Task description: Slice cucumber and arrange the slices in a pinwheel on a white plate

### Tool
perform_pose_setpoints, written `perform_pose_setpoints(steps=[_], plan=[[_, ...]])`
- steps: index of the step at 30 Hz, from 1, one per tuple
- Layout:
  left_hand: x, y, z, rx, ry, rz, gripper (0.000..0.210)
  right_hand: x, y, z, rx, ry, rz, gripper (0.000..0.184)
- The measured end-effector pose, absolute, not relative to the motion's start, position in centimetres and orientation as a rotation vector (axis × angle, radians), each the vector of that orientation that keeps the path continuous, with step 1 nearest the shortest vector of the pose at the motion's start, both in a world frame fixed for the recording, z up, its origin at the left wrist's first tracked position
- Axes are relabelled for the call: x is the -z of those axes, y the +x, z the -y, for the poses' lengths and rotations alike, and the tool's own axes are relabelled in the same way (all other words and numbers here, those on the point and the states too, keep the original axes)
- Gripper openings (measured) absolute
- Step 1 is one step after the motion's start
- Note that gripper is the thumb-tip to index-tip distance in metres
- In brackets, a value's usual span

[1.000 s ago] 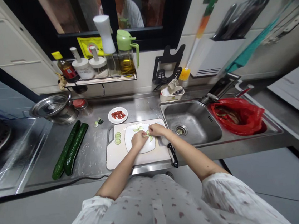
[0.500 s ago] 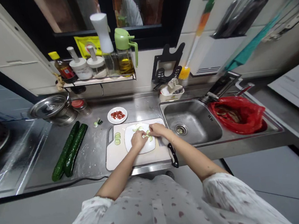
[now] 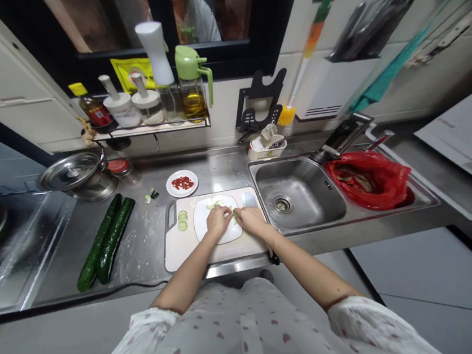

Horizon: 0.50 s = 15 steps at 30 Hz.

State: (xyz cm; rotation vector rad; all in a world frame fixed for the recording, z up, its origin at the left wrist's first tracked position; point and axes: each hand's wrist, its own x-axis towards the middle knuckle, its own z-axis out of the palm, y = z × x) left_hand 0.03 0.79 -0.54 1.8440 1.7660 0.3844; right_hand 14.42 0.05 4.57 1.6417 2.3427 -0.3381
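My left hand (image 3: 218,221) is over the white plate (image 3: 202,232), fingers pinched on a small pale piece that looks like a cucumber slice. At the plate's right side, my right hand (image 3: 250,219) has its fingertips closed on a cucumber slice (image 3: 235,219), partly covered by the fingers. More cucumber slices (image 3: 217,203) lie along the plate's far side. The plate rests on a cutting board (image 3: 176,252), where a short row of cucumber slices (image 3: 182,221) lies left of the plate. A knife's black handle (image 3: 274,258) shows beneath my right forearm; its blade is mostly hidden.
Two whole cucumbers (image 3: 112,236) lie to the left. Beyond the board are a small plate (image 3: 170,191) of chopped red pieces and cucumber scraps (image 3: 150,196). To the right come the sink (image 3: 307,203) and a red bag (image 3: 394,181). Seasoning bottles stand on a rack (image 3: 158,129).
My right hand has moved lower and nearer my body at the plate's right side, its forearm now covering more of the knife. My left hand stays over the plate. The view has shifted slightly.
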Motion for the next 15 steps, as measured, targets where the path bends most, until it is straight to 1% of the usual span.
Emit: perform_pose_setpoints(steps=[15], plan=[[0.76,-0.41,-0.33,-0.401,1.887,-1.754,0.019,-4.07,14.60,1.00,0.357,1.694,-2.299,0.038]])
